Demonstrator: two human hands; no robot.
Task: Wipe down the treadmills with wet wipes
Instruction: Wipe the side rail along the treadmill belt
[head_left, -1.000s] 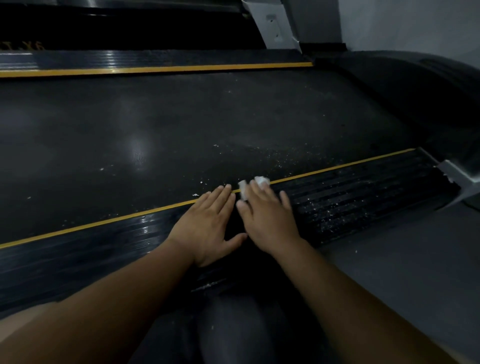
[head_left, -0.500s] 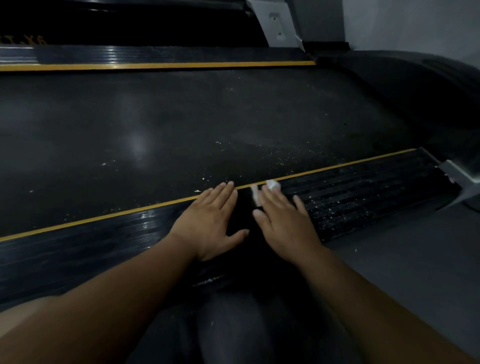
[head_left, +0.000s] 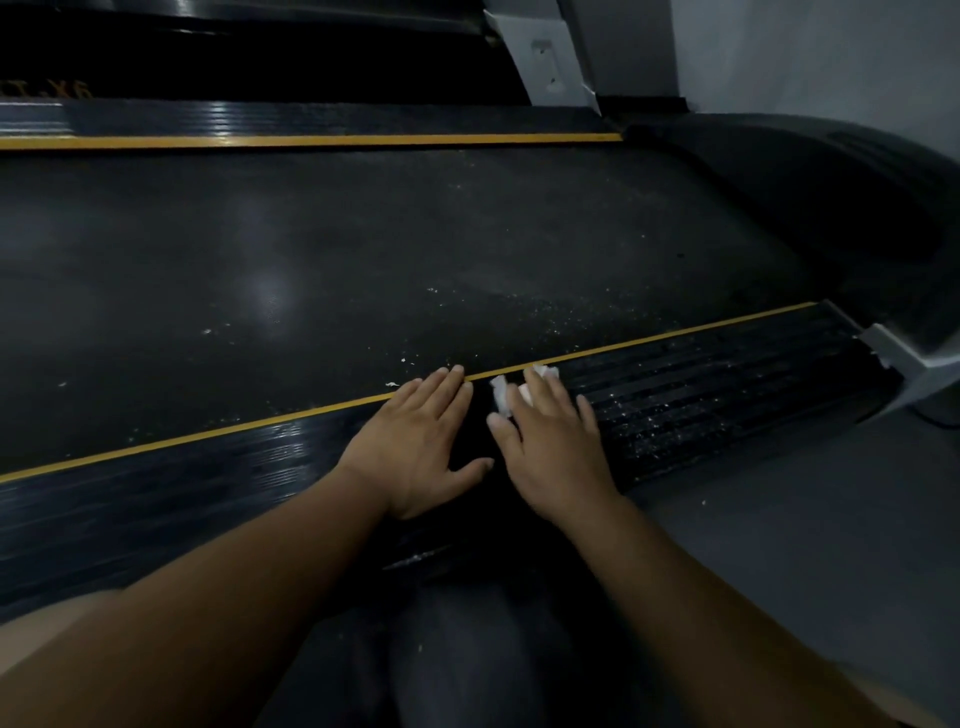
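A treadmill fills the view, its dark belt (head_left: 363, 260) flecked with white specks. The near ribbed side rail (head_left: 701, 395) has a yellow edge stripe. My right hand (head_left: 556, 447) lies flat on this rail, pressing a crumpled white wet wipe (head_left: 501, 395) beneath its fingers; only small bits of the wipe show past the fingertips. My left hand (head_left: 421, 441) rests flat on the rail just to the left, fingers spread, its tips at the yellow stripe, holding nothing.
The far side rail (head_left: 311, 127) with its own yellow stripe runs along the top. A black motor hood (head_left: 831, 208) sits at the right, beside a grey upright (head_left: 545, 57). Grey floor (head_left: 805, 519) lies at the right. My dark-trousered knee (head_left: 467, 649) is below.
My right hand with the wipe slid to the right along the side rail, away from my left hand. My left hand stayed in place.
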